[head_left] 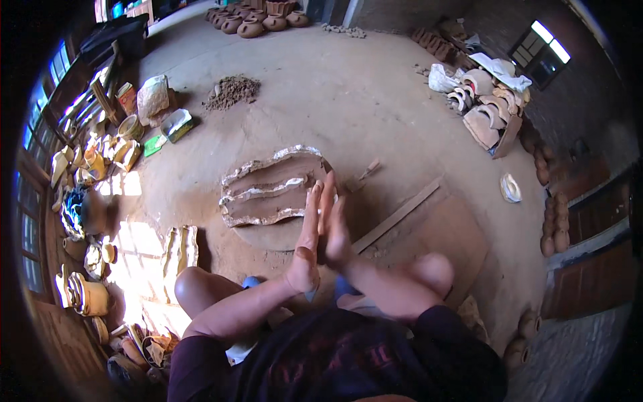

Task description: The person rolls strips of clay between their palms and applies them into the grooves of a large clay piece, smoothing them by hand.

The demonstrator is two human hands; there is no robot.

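My left hand [305,241] and my right hand [338,238] meet nearly palm to palm in front of me, fingers stretched forward. Whether anything lies between the palms is hidden. Behind my fingertips sits a wavy-edged mould [261,174] with crusty white rims and brown clay-coloured channels, resting on a round board [258,238]. A small wooden-handled tool [372,167] lies just right of the mould. A long wooden strip [395,218] lies diagonally to the right, beside a flat brown board [442,228].
Mould pieces [179,254] lie at my left, with containers [90,295] along the windowed wall. A clay heap [231,94], a tub [176,126], stacked pots [249,28] and broken moulds [489,114] stand farther off. A white ring-shaped piece [510,187] lies right.
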